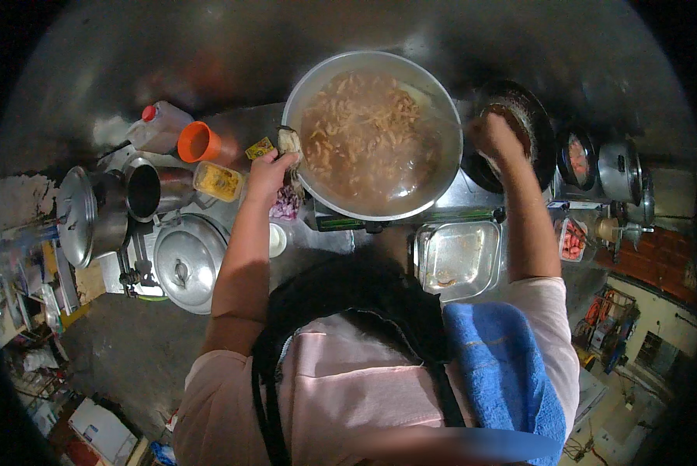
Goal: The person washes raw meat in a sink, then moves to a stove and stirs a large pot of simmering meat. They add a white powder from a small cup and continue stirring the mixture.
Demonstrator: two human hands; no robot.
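In front of me stands a large metal pot [450, 180] of brown broth with strips of food in it, which looks like meat [354, 131]. My left hand [271, 172] grips a bunched pale cloth [289, 143] against the pot's left rim. Below that hand are chopped purple onions [285, 204]; a small yellow packet [259, 148] lies beside it. My right hand [497, 137] is closed, blurred, over a dark wok [537, 125] to the right of the pot. Whether it holds a utensil cannot be made out.
At left are an orange plastic cup [194, 143], a red-capped jug [162, 127], a tub of yellow food [219, 180], and lidded pots [188, 265]. A glass dish [459, 256] lies nearer me. At right are a tub of pinkish-red pieces [573, 240] and another pot [616, 172].
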